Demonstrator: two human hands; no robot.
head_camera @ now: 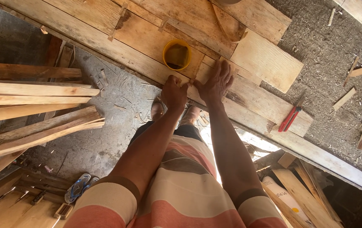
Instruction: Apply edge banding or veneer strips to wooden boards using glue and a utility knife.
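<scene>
**At the plank's near edge, two hands on one small thing**

Between the two hands, right at the near edge of a long wooden plank (pixel 117 50), sits something tiny, pinched at the meeting point of the fingertips (too small to tell what it is; it may be a nail or a splinter). The left hand (pixel 174 93) is curled into a loose fist, knuckles up, thumb and forefinger closed toward that spot, though whether they truly grip anything cannot be told. The right hand (pixel 217 82) lies spread and flat on the plank, fingers fanned away from the body, holding nothing, its thumb touching the left hand's fingertips.

Just beyond the left hand's knuckles stands a yellow cup (pixel 176 55) on the boards, apart from both hands. Well off to the right hand's outer side lie red-handled pliers (pixel 290 118) on the same plank. Past the left hand's outer side, loose timber strips (pixel 37 101) are stacked over the dusty floor, and a pair of sandals (pixel 78 187) rests near the left elbow.

Judging from the pose, doing this well calls for the flat right palm pressing the plank still while the left fingers work with a light, precise pinch. Keeping both wrists low and the thumbs together should steady the small piece against the plank's edge.
</scene>
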